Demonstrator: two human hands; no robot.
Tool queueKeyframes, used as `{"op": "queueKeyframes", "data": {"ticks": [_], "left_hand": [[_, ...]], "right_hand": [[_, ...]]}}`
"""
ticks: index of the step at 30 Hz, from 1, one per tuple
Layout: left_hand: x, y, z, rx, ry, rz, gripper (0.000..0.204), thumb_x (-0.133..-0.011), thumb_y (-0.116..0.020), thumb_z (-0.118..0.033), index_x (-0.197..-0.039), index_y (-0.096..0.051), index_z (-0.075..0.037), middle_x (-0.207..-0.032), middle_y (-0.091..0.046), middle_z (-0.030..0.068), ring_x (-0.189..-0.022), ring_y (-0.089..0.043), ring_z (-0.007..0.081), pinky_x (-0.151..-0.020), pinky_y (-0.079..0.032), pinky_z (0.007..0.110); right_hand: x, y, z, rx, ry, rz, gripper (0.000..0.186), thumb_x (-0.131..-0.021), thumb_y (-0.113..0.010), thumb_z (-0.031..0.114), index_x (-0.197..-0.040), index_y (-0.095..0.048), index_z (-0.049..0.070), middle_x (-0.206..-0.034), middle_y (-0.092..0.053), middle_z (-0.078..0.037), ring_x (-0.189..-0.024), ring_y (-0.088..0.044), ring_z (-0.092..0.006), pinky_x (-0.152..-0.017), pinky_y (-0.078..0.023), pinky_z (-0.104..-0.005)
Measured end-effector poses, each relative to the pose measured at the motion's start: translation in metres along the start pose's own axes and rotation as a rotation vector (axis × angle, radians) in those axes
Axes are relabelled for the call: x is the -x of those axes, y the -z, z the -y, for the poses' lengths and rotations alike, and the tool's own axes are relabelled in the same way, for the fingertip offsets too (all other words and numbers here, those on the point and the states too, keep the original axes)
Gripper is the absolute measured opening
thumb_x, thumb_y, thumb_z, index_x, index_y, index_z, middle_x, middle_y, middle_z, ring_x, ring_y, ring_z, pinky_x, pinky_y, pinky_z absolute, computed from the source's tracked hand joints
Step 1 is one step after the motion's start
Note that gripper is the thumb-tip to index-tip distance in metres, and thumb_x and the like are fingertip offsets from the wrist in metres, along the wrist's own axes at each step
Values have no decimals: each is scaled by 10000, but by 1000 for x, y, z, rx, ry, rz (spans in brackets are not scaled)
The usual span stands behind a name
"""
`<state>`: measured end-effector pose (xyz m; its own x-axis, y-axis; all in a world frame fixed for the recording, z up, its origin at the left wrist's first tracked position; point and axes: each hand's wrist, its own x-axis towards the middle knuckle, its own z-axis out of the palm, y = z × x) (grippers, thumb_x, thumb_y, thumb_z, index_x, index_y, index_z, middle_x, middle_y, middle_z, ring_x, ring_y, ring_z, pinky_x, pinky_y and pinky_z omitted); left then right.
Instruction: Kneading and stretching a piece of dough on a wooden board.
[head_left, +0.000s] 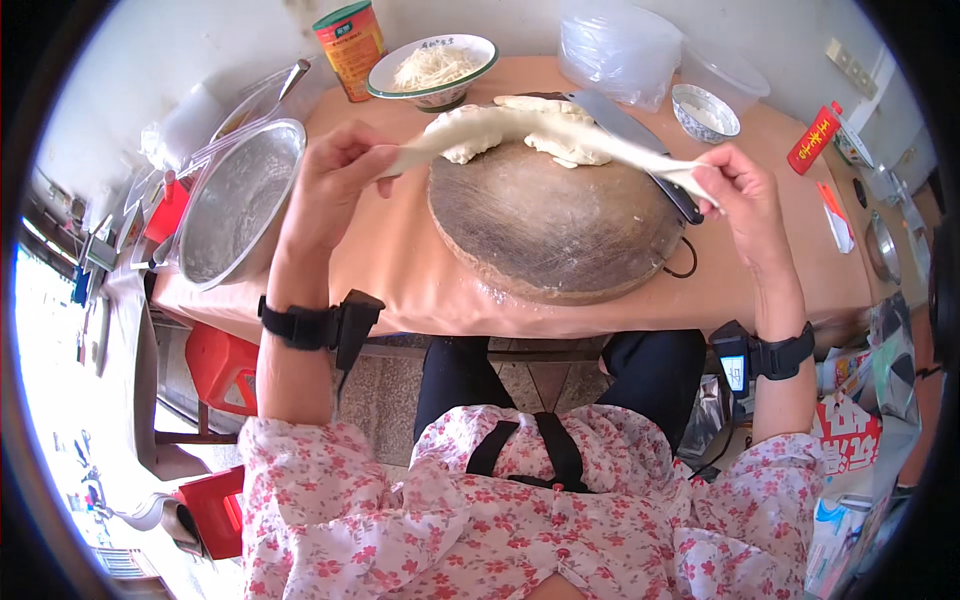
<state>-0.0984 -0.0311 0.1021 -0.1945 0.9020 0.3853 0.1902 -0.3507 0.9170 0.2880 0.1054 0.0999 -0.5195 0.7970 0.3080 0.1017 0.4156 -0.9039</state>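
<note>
A long pale strip of dough [515, 122] is stretched in the air between my two hands, arching upward in the middle. My left hand [343, 178] pinches one end of it, and my right hand [740, 195] pinches the other. Below the strip lies a thick round wooden cutting board [550, 230]. Lumps of white dough [575, 150] rest on its far part, partly hidden behind the strip. A kitchen knife [622, 122] with a dark handle lies along the board's right side, its blade pointing away from me.
To the left stands a large metal basin [245, 205]. Along the back are an orange can [350, 50], a bowl of white shreds [432, 72] and a clear plastic tub [615, 50]. A small bowl with white powder [706, 112] and a red bottle [815, 138] stand at right.
</note>
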Motion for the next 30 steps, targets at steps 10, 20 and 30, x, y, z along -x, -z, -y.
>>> {"op": "queueKeyframes", "data": {"ticks": [10,20,30], "left_hand": [[7,24,13,-101,101,80,72,-912,-636,-100,-871,-615,-45,-771,-620,32,-650,-549,88,-603,-445,234],[28,14,50,-537,407,434,152,-892,-613,-81,-982,-684,20,-754,-620,9,-630,-533,85,-587,-452,238],[33,3,51,-870,311,702,284,-769,-743,-248,-957,-705,-38,-818,-681,140,-785,-631,275,-747,-483,372]], "right_hand": [[7,3,-18,-90,-87,-89,82,-906,-643,135,-882,-624,59,-737,-589,26,-616,-515,-26,-531,-383,-172],[33,-12,-75,118,-305,181,117,-904,-638,128,-860,-595,29,-725,-567,24,-616,-511,-36,-549,-426,-196],[26,-24,-43,369,-202,414,149,-871,-680,166,-907,-641,27,-698,-562,-4,-662,-497,-87,-608,-413,-275]]}}
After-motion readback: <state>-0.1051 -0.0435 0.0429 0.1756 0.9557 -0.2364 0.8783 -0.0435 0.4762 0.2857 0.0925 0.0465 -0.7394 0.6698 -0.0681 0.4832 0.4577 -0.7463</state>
